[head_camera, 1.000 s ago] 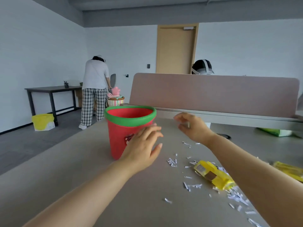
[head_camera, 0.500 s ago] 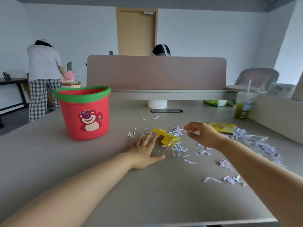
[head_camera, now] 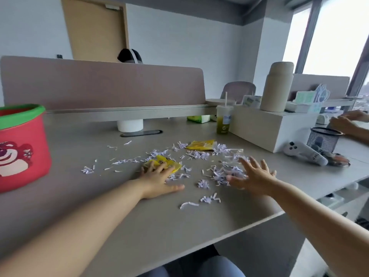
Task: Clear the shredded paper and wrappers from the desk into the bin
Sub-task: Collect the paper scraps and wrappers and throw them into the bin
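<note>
White shredded paper (head_camera: 199, 154) lies scattered over the middle of the grey desk (head_camera: 139, 220). One yellow wrapper (head_camera: 173, 163) lies under the fingertips of my left hand (head_camera: 157, 179), which rests flat on the desk with fingers spread. A second yellow wrapper (head_camera: 201, 145) lies further back among the shreds. My right hand (head_camera: 251, 175) hovers with fingers apart over a clump of shreds on the right, holding nothing. The red bin (head_camera: 20, 148) with a green rim and a bear picture stands at the far left, partly cut off.
A drink cup with a straw (head_camera: 224, 121) stands at the back. A white shelf unit (head_camera: 273, 128) carries a beige flask (head_camera: 277, 86). A white controller (head_camera: 305, 152) and a mesh pen cup (head_camera: 322, 139) sit at the right. Another person's hands (head_camera: 347, 121) are at the far right edge.
The view has swung right, pushing the bin to the left edge. My left hand slid forward onto the yellow wrapper. My right hand opened out and came down over the shreds.
</note>
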Available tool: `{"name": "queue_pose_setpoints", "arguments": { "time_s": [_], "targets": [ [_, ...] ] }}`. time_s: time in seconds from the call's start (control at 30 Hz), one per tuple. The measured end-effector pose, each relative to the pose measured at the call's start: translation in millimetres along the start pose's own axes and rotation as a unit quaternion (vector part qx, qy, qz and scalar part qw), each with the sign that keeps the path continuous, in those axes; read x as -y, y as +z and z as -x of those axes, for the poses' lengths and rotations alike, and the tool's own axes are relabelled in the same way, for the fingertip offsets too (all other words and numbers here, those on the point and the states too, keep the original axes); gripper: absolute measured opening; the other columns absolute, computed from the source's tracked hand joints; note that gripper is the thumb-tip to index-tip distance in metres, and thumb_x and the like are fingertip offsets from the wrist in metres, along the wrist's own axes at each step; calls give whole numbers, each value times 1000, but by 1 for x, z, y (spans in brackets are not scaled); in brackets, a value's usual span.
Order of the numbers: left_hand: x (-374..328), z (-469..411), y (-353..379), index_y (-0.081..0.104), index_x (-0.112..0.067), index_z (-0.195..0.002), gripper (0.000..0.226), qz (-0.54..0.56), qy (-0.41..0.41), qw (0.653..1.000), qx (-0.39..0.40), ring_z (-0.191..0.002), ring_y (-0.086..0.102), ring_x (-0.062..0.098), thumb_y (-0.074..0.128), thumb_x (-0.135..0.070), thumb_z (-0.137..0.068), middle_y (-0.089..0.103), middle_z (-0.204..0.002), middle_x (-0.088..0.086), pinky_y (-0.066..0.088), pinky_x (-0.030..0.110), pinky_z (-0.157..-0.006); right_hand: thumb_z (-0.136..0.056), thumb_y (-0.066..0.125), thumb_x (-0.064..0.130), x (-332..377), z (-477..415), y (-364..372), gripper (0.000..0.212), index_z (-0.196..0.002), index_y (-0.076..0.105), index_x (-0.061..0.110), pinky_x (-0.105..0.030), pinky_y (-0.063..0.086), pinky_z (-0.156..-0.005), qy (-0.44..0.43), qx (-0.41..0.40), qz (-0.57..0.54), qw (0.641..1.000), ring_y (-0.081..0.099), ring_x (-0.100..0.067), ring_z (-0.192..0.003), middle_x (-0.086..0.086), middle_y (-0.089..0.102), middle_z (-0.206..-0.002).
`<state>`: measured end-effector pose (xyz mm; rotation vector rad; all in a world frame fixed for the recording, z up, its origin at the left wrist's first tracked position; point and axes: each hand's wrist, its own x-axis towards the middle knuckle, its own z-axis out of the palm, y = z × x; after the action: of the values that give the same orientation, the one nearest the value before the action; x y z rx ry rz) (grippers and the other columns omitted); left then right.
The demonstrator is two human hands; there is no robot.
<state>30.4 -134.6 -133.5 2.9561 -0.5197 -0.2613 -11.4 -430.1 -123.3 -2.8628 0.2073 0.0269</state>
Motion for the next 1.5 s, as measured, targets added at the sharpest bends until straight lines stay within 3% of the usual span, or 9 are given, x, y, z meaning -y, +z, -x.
{"name": "queue_pose_setpoints", "arguments": {
  "time_s": [0.13, 0.47, 0.57, 0.67, 0.8, 0.87, 1.0, 1.23, 1.5],
  "targets": [
    [5, 5, -5, -4, -41, -144, 141, 49, 49, 998, 7, -143, -20, 27, 4, -102, -17, -11, -158, -5, -8, 55, -115, -47, 32, 90, 9, -5, 15, 112, -141, -9, 43, -55, -3, -116, -69, 47, 5, 996, -13, -28, -144, 2, -13, -157],
    [-16, 10, 7, -22, -35, -141, 138, -12, 38, 998, 44, -135, -34, 32, 27, -99, -29, -29, -152, 3, -12, 58, -112, -31, 34, 97, 52, -19, 25, 127, -137, -16, 47, -54, -9, -116, -238, 117, 52, 963, -26, -23, -140, 5, -26, -153],
    [-11, -2, 6, -11, -42, -142, 108, -3, -17, 1000, -3, -134, -36, 35, 36, -88, -58, -31, -152, 2, -13, 62, -109, -58, 44, 84, 60, -26, 28, 106, -141, -8, 44, -52, -5, -118, -214, 77, 55, 972, -22, -26, -142, 4, -21, -155],
    [8, -16, -3, 16, -34, -142, 120, -38, -35, 998, -46, -132, -40, 34, 22, -97, -40, -31, -152, 0, -10, 67, -108, -63, 45, 81, 69, -46, 26, 101, -141, -7, 43, -54, -5, -117, -203, 72, 57, 975, -22, -28, -142, 4, -20, -156],
    [31, -31, -15, 42, -29, -106, 108, -27, -18, 996, -80, -135, -37, 33, 22, -101, -27, -27, -153, -6, 0, 69, -109, -61, 43, 83, 83, -72, 29, 98, -139, -5, 49, -58, -6, -115, -196, 78, 59, 976, -23, -29, -141, 5, -19, -156],
    [40, -40, -15, 37, -30, -119, 115, 11, -18, 997, -74, -137, -32, 34, 29, -101, -28, -25, -154, -8, 4, 66, -111, -62, 43, 83, 90, -81, 31, 95, -139, -2, 51, -60, -6, -115, -204, 71, 55, 975, -22, -29, -141, 6, -18, -156],
    [47, -54, -11, -14, -50, -138, 113, 23, -27, 999, -14, -143, -19, 33, 34, -94, -45, -19, -156, -8, 2, 58, -113, -65, 40, 81, 103, -100, 37, 85, -137, 3, 54, -57, 0, -116, -231, 54, 56, 970, -14, -27, -144, 7, -11, -157],
    [42, -55, -10, 42, -38, -126, 46, -39, -14, 988, -151, -124, 32, 26, 40, -60, -86, 37, -135, -2, 29, 37, -104, -84, 50, 52, 117, -106, 39, 41, -120, 51, 32, -38, 36, -104, -322, -49, 3, 946, 38, -24, -123, -1, 48, -127],
    [40, -36, -20, 56, -5, -85, 39, 15, -15, 964, -267, -86, 58, 37, 38, -37, -95, 65, -94, 18, 38, 33, -65, -90, 49, 35, 145, -94, 33, 24, -90, 57, 12, -34, 47, -69, -296, -40, -72, 952, 58, -25, -76, -9, 63, -84]
  ]
}}
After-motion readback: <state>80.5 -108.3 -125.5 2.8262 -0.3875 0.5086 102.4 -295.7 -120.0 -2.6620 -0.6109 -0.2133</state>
